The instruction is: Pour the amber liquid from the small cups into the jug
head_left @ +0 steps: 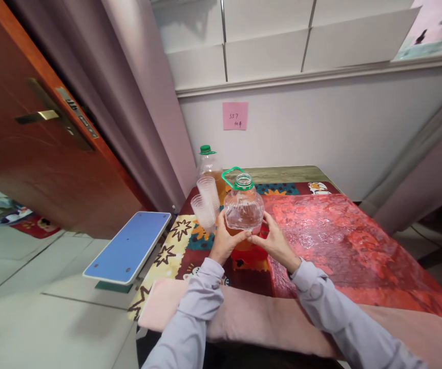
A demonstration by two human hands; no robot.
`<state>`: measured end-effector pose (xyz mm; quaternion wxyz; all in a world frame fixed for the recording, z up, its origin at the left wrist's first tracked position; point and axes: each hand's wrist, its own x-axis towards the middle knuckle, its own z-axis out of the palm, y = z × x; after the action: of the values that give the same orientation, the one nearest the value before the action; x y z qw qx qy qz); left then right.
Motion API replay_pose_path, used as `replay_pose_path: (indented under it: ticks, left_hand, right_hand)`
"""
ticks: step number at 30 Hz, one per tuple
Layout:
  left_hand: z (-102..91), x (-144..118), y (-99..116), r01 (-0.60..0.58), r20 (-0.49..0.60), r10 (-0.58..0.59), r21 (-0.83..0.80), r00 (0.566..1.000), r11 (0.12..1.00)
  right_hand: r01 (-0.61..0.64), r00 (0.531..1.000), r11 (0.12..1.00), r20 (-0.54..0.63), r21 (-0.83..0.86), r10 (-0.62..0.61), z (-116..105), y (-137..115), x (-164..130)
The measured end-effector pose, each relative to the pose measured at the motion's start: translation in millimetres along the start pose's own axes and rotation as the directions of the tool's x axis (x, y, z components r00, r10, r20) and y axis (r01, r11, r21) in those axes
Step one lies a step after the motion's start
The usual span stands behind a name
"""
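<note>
Both of my hands are wrapped round a clear plastic jug (244,210) with an uncapped neck and a green carrying handle. My left hand (226,241) grips its left side and my right hand (274,240) its right, the thumbs meeting at the front. Amber liquid shows low in the jug. Under it is something red (249,254), partly hidden by my hands. Just left of the jug stand stacked clear plastic cups (207,197). Behind these is a second jug (210,166) with a green cap and amber liquid.
A patterned cloth (182,230) and a shiny red cover (332,230) lie on the table, with a pink cloth (259,312) along the near edge. A blue-topped stool (132,246) stands left, near a wooden door (51,128). A pink note (235,116) is on the wall.
</note>
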<state>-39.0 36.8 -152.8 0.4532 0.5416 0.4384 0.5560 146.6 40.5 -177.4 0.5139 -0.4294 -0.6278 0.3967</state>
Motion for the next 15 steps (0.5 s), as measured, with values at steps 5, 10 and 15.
replay_pose_path:
  ticks: [5, 10, 15]
  left_hand:
    - [0.7, 7.2, -5.4, 0.005, 0.048, -0.002, -0.052, 0.999, 0.999]
    - [-4.4, 18.1, -13.7, -0.001, 0.081, 0.009, -0.103, 0.997, 0.995]
    - [-7.1, 24.8, -18.1, -0.05, 0.104, 0.065, -0.141, 0.992, 0.989]
  right_hand:
    - [-0.037, 0.998, 0.997, 0.044, 0.072, 0.033, 0.8, 1.9, 5.0]
    - [-0.023, 0.997, 0.996, 0.072, 0.089, 0.017, 2.3, -0.1, 11.4]
    - [0.001, 0.998, 0.998, 0.065, 0.061, -0.005, 6.2, -1.7, 14.0]
